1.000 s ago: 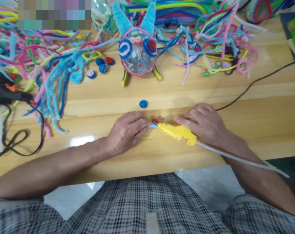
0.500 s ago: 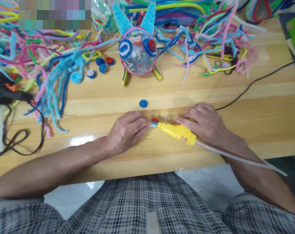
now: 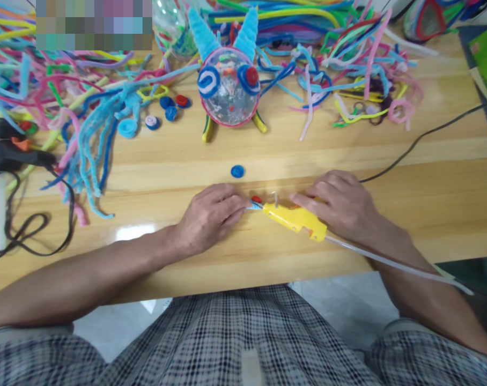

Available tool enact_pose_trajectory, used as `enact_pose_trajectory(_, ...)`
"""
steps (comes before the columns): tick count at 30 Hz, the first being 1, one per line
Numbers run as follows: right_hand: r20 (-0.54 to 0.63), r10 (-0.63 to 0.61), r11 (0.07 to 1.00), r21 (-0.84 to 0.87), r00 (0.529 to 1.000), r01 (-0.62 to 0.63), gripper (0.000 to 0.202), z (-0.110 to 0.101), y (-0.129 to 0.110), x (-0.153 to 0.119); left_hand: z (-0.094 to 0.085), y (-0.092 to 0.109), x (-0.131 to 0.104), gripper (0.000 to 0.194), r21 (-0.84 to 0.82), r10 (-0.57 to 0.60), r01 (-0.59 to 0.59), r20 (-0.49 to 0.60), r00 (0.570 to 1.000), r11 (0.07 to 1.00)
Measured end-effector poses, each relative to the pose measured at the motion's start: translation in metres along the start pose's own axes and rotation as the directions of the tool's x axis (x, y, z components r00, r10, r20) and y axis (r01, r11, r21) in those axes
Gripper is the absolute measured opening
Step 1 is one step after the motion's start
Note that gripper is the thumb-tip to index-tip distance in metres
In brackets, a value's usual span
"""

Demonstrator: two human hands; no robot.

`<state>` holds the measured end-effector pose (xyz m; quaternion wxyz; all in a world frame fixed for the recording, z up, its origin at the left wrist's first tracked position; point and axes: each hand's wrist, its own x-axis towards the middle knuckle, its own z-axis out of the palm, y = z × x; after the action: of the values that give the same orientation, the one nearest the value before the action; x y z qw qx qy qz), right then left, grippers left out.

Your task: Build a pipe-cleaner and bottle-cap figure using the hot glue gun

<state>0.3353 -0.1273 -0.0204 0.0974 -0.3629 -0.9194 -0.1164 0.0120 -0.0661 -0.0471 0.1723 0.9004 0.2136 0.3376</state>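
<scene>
My right hand [image 3: 340, 201] is wrapped round a yellow hot glue gun [image 3: 294, 220], with a long clear glue stick [image 3: 388, 260] trailing from its back. The gun's nozzle meets a small light-blue piece [image 3: 255, 206] that my left hand [image 3: 213, 217] pinches between thumb and fingers. Most of that piece is hidden by the fingers; it looks like fuzzy pipe cleaner. Just behind the nozzle lies a small red coil [image 3: 256, 199]. A blue coiled disc [image 3: 237, 171] rests on the table a little farther back.
A clear ball figure [image 3: 227, 104] with blue ears and coiled eyes stands at the back. Pipe cleaners [image 3: 94, 128] lie heaped left and along the back. A black glue gun [image 3: 18, 153] with looped cable sits at left. A black cord [image 3: 420, 136] crosses the right side.
The glue gun has shifted very slightly to the right, its nozzle still at the light-blue piece. My left hand has stayed in place.
</scene>
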Motion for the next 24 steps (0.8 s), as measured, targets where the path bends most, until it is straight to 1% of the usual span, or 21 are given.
enact_pose_trajectory(5,-0.022,-0.014,1.000,-0.001,1.000,0.014,0.034,-0.0003,0.0003,0.0003,0.0009,-0.0006,-0.0012,0.007,0.006,0.000,0.000,-0.003,1.000,1.000)
enact_pose_trajectory(12,-0.040,-0.025,1.000,0.000,0.999,0.025,0.032,0.0006,0.0007,0.0003,0.0010,-0.0008,-0.0018,0.006,0.016,-0.005,0.005,0.002,1.000,1.000)
enact_pose_trajectory(17,-0.007,-0.005,1.000,0.026,1.000,0.005,0.037,-0.0012,0.0006,-0.0008,0.0009,-0.0002,-0.0017,0.008,0.017,-0.017,0.016,0.006,1.000,1.000)
enact_pose_trajectory(24,-0.007,-0.009,1.000,-0.007,1.000,0.009,0.034,-0.0014,-0.0002,0.0005,0.0016,-0.0008,-0.0030,0.009,0.010,-0.024,0.024,0.009,1.000,1.000)
